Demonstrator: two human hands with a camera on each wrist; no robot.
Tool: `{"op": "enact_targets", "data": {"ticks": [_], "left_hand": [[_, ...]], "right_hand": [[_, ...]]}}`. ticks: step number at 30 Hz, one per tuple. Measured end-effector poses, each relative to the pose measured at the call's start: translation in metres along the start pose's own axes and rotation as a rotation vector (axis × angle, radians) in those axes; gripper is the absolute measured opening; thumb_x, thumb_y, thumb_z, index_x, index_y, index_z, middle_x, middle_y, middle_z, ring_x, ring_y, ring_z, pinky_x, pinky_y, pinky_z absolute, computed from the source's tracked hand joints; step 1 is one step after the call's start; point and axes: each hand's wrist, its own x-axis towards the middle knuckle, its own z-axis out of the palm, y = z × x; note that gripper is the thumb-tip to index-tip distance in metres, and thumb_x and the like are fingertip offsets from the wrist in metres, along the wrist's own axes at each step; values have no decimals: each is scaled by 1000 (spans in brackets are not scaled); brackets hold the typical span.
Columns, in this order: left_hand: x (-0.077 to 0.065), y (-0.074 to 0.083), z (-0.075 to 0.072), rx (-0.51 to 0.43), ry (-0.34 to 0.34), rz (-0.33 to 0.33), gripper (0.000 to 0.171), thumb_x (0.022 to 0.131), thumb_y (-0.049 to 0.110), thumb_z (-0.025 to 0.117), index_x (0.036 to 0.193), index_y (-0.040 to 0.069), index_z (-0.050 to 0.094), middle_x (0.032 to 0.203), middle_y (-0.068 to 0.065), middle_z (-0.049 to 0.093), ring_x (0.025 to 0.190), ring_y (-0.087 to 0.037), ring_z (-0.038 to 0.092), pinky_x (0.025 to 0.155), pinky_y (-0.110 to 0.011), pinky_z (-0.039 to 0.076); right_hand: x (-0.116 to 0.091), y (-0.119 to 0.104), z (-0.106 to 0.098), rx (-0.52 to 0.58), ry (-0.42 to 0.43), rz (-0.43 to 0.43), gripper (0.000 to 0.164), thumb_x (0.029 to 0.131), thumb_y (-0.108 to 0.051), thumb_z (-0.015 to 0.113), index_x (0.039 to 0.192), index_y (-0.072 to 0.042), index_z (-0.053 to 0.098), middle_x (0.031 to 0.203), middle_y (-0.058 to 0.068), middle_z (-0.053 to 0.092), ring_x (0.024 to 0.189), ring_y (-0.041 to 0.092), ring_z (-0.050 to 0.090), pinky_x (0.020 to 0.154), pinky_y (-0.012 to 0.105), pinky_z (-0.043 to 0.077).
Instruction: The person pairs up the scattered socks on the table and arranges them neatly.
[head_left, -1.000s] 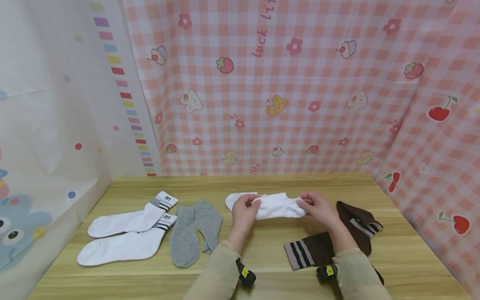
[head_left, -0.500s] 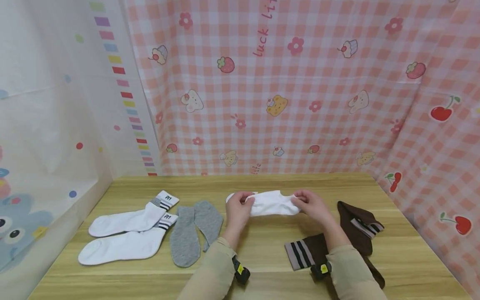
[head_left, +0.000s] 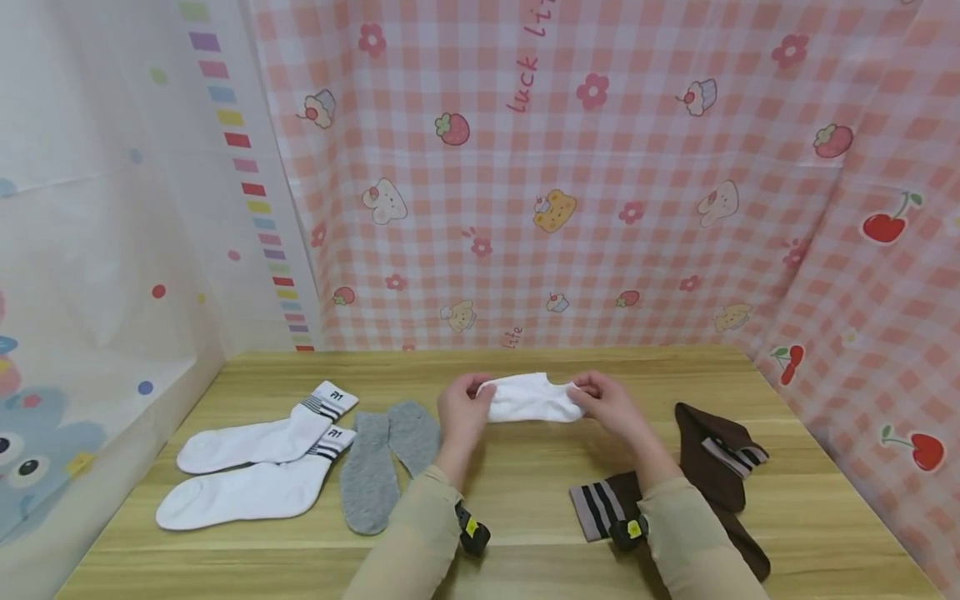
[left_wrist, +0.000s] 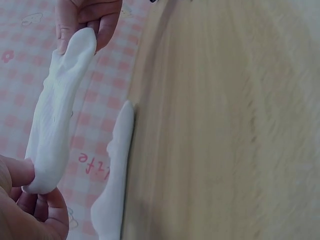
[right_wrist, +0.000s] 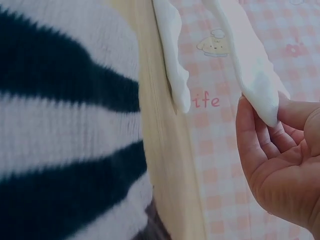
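Note:
A white low-cut sock (head_left: 531,398) is stretched out level between both hands, raised over the table. My left hand (head_left: 461,415) pinches its left end, thumb in front and fingers behind. At the other end, near the opening, my right hand (head_left: 611,410) grips it between thumb and fingers. The left wrist view shows a second white sock (left_wrist: 112,175) lying on the table beyond the held one; in the head view the held sock and hands hide it. Grey socks (head_left: 369,475) lie just left of my left forearm.
Two long white socks (head_left: 240,497) with black stripes lie at the left of the wooden table (head_left: 525,517). Dark brown socks (head_left: 708,454) with striped cuffs spread at the right, partly under my right forearm. A pink checked cloth (head_left: 480,167) hangs behind the table's back edge.
Both hands have moved left and slightly away with the white sock, still held stretched between them. It now covers the second white sock in the head view. The other socks stay put.

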Motion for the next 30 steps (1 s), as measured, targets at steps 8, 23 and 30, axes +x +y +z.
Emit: {"op": "enact_targets", "data": {"ticks": [8,23,30], "left_hand": [[6,0,-8,25,7,14,8,85,2,74,93,1,75,82,-7,70,77,-20,62,71,-34,51],[16,-2,-16,77,8,-14,6,86,6,75,92,3,76,84,-8,70,80,-23,62,75,-38,52],[18,-6,-18,105,-7,-23,7,86,6,74,92,3,76,86,-8,71,82,-24,64,78,-40,53]], "right_hand": [[5,-4,7,4,-10,-50,27,99,-12,61,116,9,58,105,18,66,89,17,60,78,32,55],[16,-5,18,-57,-6,-39,24,98,-11,61,113,8,59,102,17,66,89,22,62,78,35,56],[21,-5,24,-68,-1,-23,23,97,-9,62,112,8,59,102,18,66,90,24,63,80,38,56]]}}
